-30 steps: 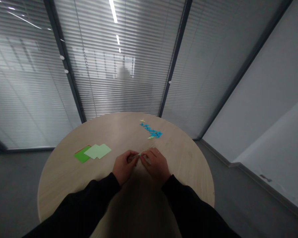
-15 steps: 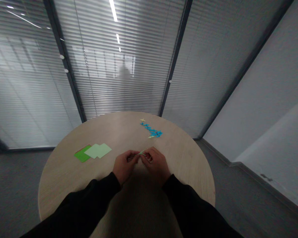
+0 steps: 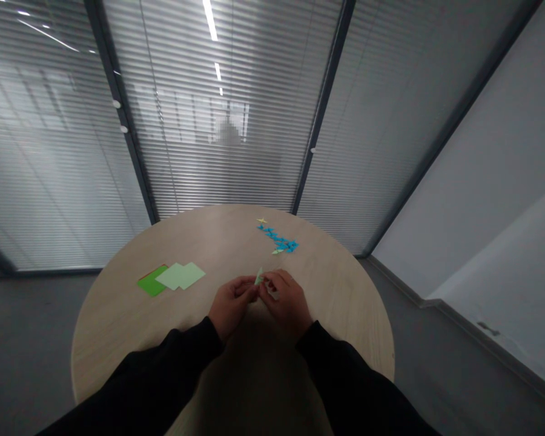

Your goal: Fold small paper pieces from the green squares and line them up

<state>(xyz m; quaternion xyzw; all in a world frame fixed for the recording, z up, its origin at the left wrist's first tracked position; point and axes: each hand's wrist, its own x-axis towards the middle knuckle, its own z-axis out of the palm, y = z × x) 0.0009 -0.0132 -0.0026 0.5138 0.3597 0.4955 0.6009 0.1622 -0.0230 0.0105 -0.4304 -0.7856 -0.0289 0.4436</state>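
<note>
My left hand point(image 3: 229, 304) and my right hand point(image 3: 288, 301) meet over the near middle of a round wooden table point(image 3: 118, 339). Both pinch a small pale green folded paper piece point(image 3: 258, 277), whose pointed tip sticks up between the fingertips. Both hands have their fingers closed around it. Black sleeves cover both forearms.
Green paper squares point(image 3: 171, 278) lie fanned on the table's left side, one dark green under two pale ones. A cluster of small blue folded pieces point(image 3: 279, 238) with a couple of pale ones lies at the far right. Glass walls with blinds stand behind the table.
The folded piece has been turned upward, so its tip now stands above the fingertips. Both hands have stayed nearly in place.
</note>
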